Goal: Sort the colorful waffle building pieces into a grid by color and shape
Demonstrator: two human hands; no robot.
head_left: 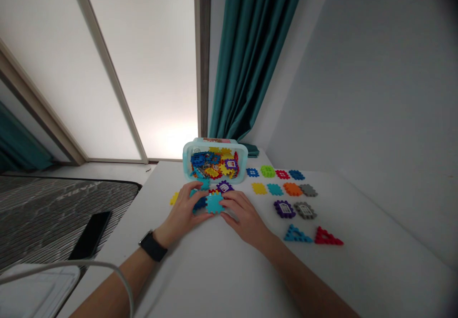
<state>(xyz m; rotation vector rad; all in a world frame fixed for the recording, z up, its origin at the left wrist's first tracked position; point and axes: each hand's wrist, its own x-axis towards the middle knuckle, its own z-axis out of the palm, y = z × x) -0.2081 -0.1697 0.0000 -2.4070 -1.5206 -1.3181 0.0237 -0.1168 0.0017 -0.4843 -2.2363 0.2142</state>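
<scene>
A light blue square tile [214,203] with notched edges is held between my two hands above the white table. My right hand [246,217] pinches its right side between thumb and fingers. On the left, my left hand [184,208], with a black watch at the wrist, curls its fingers and thumb around a dark blue piece [199,204] joined to or just beside the light blue tile; which of the two cannot be made out. Right behind the hands lie a teal piece [204,183] and a purple window tile [224,186].
A pale blue bin [186,161] full of mixed pieces stands behind my hands. Rows of coloured tiles, including a yellow tile [259,188], lie to the right, with a blue triangle [296,234] and red triangle [327,237] nearer. A cable [107,264] crosses the lower left.
</scene>
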